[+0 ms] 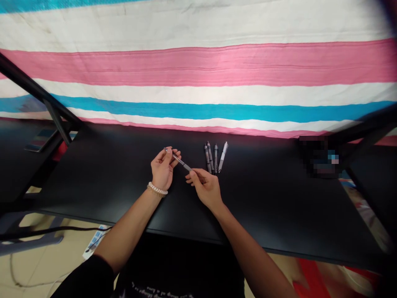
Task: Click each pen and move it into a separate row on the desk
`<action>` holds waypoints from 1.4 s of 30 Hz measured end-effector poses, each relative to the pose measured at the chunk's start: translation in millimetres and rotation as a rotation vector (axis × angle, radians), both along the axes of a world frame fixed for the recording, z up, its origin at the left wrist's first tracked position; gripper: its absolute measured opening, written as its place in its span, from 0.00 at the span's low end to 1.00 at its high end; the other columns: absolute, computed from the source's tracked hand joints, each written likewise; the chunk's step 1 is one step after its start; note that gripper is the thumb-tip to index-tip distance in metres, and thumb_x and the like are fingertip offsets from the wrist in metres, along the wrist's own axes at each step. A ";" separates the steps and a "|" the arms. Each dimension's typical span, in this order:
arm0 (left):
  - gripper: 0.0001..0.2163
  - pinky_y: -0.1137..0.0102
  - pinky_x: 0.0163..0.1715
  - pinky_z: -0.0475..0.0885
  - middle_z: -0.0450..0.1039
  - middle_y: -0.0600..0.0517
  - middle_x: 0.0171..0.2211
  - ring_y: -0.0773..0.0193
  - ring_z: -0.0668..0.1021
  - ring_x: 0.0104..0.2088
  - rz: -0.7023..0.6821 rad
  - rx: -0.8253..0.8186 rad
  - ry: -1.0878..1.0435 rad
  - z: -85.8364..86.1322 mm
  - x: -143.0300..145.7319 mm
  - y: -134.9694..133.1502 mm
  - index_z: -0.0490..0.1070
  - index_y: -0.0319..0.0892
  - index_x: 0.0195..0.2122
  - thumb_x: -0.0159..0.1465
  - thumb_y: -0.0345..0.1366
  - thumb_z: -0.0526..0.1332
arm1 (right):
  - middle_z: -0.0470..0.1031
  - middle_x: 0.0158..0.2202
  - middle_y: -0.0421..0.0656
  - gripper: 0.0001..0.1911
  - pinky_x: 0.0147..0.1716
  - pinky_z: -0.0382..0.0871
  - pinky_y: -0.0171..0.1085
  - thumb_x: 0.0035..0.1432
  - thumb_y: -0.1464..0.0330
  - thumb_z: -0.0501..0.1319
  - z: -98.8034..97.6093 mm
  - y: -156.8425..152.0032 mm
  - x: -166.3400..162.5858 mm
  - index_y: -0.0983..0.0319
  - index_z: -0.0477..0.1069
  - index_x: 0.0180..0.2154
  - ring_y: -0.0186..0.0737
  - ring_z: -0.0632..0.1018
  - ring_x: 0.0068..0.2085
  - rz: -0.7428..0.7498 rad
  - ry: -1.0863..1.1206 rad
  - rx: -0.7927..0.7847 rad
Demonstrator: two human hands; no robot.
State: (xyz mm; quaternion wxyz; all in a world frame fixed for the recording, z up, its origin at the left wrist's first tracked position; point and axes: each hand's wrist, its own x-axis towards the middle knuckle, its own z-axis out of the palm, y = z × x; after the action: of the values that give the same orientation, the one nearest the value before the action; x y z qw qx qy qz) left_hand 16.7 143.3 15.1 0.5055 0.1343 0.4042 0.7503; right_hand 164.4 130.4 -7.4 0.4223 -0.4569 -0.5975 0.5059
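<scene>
Above the middle of the black table, a slim pen (180, 161) with a clear barrel and grey grip is held slantwise between both hands. My left hand (163, 166), palm turned up, pinches its upper end between thumb and fingers. The lower end, by the grey grip, is pinched in my right hand (206, 186), whose fingertips hide the tip. Just beyond my right hand lie several pens side by side: dark ones (210, 155) and a white one (223, 156) at the right of the row.
The black table (263, 198) ends at a striped cloth sheet (198, 66) behind it. Dark metal bars (57, 122) slant at both sides. A pixelated dark object (321, 159) sits at the back right. Below the front left edge lies a white power strip (94, 242).
</scene>
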 end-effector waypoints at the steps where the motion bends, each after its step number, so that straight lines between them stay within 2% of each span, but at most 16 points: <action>1: 0.15 0.65 0.45 0.76 0.79 0.50 0.35 0.64 0.82 0.37 -0.003 0.004 -0.001 0.5 0.1 -0.2 0.77 0.39 0.37 0.53 0.40 0.75 | 0.81 0.34 0.45 0.19 0.31 0.80 0.39 0.60 0.55 0.64 0.3 -0.2 0.2 0.61 0.74 0.46 0.41 0.83 0.30 -0.006 -0.010 0.006; 11: 0.14 0.63 0.46 0.76 0.79 0.50 0.35 0.64 0.82 0.38 -0.007 -0.003 0.013 0.8 0.8 -0.3 0.77 0.39 0.38 0.54 0.40 0.74 | 0.79 0.33 0.43 0.16 0.26 0.74 0.35 0.63 0.55 0.61 3.4 1.6 2.6 0.60 0.75 0.43 0.37 0.80 0.27 0.009 -0.100 0.094; 14: 0.14 0.62 0.47 0.76 0.79 0.50 0.35 0.63 0.82 0.38 -0.005 -0.005 0.019 0.6 0.6 -0.2 0.77 0.39 0.37 0.54 0.40 0.74 | 0.79 0.36 0.43 0.16 0.26 0.73 0.35 0.62 0.55 0.62 4.0 2.0 3.0 0.59 0.75 0.45 0.36 0.79 0.28 -0.003 -0.126 0.125; 19: 0.15 0.64 0.45 0.77 0.79 0.49 0.35 0.63 0.82 0.37 -0.005 0.007 0.018 0.9 0.3 -0.6 0.78 0.39 0.38 0.53 0.41 0.74 | 0.77 0.35 0.43 0.14 0.25 0.70 0.35 0.63 0.56 0.61 4.2 2.6 2.9 0.59 0.77 0.42 0.34 0.76 0.27 0.000 -0.150 0.159; 28: 0.15 0.63 0.46 0.75 0.79 0.50 0.35 0.64 0.82 0.38 -0.021 0.004 0.028 0.6 0.3 -0.7 0.77 0.40 0.38 0.54 0.41 0.74 | 0.75 0.40 0.44 0.12 0.25 0.71 0.35 0.63 0.60 0.61 2.1 3.7 2.8 0.58 0.76 0.44 0.33 0.75 0.28 0.035 -0.145 0.179; 31: 0.15 0.64 0.47 0.75 0.78 0.50 0.36 0.63 0.81 0.39 -0.065 0.014 0.003 1.7 -0.3 -1.3 0.75 0.40 0.38 0.55 0.41 0.74 | 0.72 0.41 0.44 0.11 0.25 0.71 0.35 0.64 0.61 0.60 0.8 3.6 3.0 0.59 0.77 0.43 0.33 0.74 0.28 0.008 -0.147 0.204; 33: 0.13 0.64 0.45 0.75 0.77 0.51 0.35 0.64 0.81 0.37 -0.142 0.024 -0.056 4.9 -0.4 -2.1 0.72 0.41 0.37 0.58 0.42 0.72 | 0.70 0.43 0.45 0.10 0.25 0.72 0.35 0.63 0.62 0.62 0.3 3.1 3.0 0.59 0.77 0.42 0.32 0.73 0.29 -0.013 -0.184 0.240; 35: 0.13 0.66 0.39 0.75 0.73 0.54 0.29 0.68 0.77 0.29 -0.241 0.044 -0.168 9.7 -0.2 -3.3 0.69 0.42 0.35 0.63 0.46 0.66 | 0.68 0.43 0.45 0.09 0.25 0.72 0.35 0.62 0.64 0.62 0.0 1.9 2.7 0.59 0.78 0.42 0.31 0.72 0.29 -0.012 -0.230 0.295; 38: 0.20 0.72 0.26 0.68 0.58 0.58 0.19 0.71 0.65 0.19 -0.329 0.092 -0.331 16.6 -0.8 -5.6 0.65 0.41 0.29 0.70 0.52 0.52 | 0.66 0.42 0.44 0.08 0.27 0.72 0.35 0.62 0.66 0.62 -0.8 -1.2 1.5 0.59 0.77 0.42 0.32 0.71 0.30 0.023 -0.282 0.379; 42: 0.19 0.74 0.16 0.51 0.44 0.60 0.15 0.72 0.52 0.14 -0.299 0.053 -0.367 18.6 -4.8 -9.2 0.60 0.42 0.23 0.69 0.45 0.46 | 0.66 0.43 0.46 0.06 0.31 0.74 0.38 0.61 0.68 0.64 -2.2 -5.3 -1.1 0.59 0.77 0.40 0.36 0.73 0.36 0.089 -0.333 0.502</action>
State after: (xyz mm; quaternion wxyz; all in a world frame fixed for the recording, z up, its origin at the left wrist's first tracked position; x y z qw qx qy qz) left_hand 11.9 134.1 33.7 0.6724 0.0673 0.2615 0.6891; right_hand 163.2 125.1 -9.5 0.3958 -0.3881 -0.7842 0.2786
